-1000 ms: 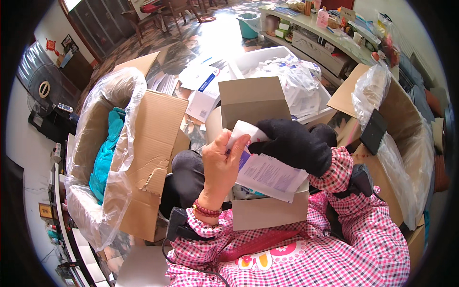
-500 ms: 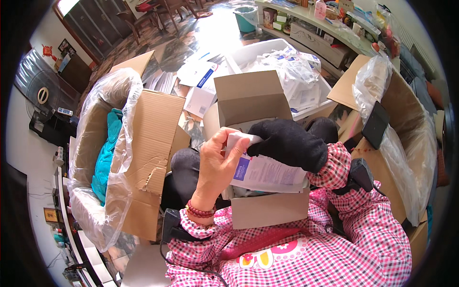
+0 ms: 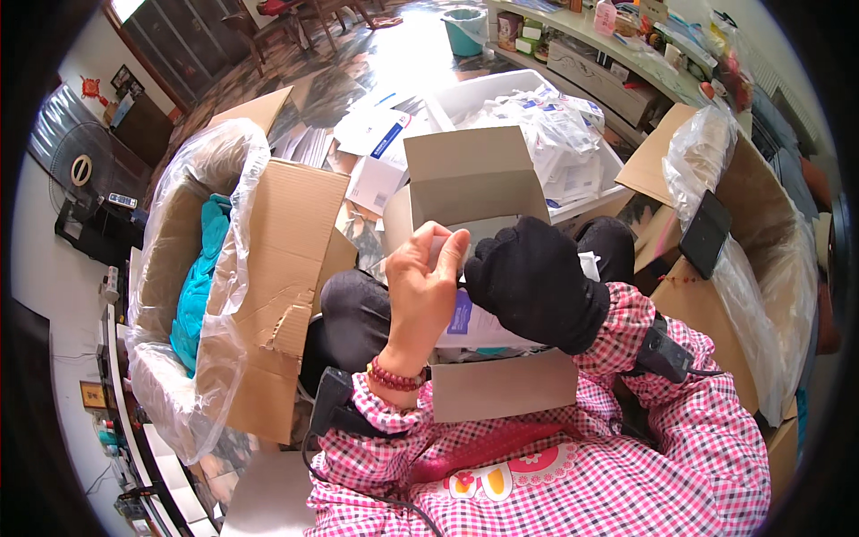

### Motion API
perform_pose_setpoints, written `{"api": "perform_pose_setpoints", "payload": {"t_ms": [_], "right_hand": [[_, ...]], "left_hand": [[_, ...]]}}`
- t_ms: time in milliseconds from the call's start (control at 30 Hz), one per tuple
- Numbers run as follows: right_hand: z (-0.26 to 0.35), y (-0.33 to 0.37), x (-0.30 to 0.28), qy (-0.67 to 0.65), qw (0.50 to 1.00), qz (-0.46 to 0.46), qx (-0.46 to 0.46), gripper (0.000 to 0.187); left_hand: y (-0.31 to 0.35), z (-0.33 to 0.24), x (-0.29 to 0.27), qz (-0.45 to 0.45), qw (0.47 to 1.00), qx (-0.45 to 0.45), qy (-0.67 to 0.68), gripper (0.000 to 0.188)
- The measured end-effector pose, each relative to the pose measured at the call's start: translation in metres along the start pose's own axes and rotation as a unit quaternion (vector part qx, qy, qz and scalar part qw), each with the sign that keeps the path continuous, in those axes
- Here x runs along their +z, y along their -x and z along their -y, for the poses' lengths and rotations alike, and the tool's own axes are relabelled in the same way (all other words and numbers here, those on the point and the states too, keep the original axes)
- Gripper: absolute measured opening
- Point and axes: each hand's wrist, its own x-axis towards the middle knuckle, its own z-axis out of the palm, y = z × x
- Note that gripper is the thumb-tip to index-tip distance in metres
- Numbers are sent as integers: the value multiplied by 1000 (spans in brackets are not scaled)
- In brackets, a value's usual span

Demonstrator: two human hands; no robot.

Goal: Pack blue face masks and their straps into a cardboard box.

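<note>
My bare left hand [image 3: 422, 291], with red beads at the wrist, is closed in a pinch on a small white piece [image 3: 438, 251], mostly covered by the fingers. Close beside it, my right hand [image 3: 537, 285] in a black knitted glove is curled shut, and what it grips is hidden. Both hands are over an open cardboard box [image 3: 504, 387] between my knees, its flaps raised. Below them a flat white-and-purple packet [image 3: 462, 318] lies at the box's near side, partly covered by the glove. A bit of teal shows under it.
At left stands a plastic-lined carton [image 3: 291, 224] holding teal items [image 3: 199, 277]. Beyond my box is a white tub [image 3: 617, 170] heaped with packets. Another lined carton [image 3: 778, 268] is at right, with a dark phone [image 3: 705, 234] on its edge. White-and-blue boxes [image 3: 374, 182] lie on the floor.
Both hands have risen slightly. My gloved hand has moved in, turned and curled into a fist, and it now covers much of the packet. The white piece shows less.
</note>
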Motion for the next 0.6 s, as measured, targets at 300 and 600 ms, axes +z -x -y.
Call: {"api": "perform_pose_setpoints", "payload": {"t_ms": [300, 600], "right_hand": [[36, -2, -77, -24, 999, 34, -27, 22], [-23, 5, -50, 127, 989, -72, -23, 22]], "left_hand": [[-31, 44, -27, -84, 977, -65, -185, 17], [-25, -10, -39, -189, 861, 298, -367, 17]]}}
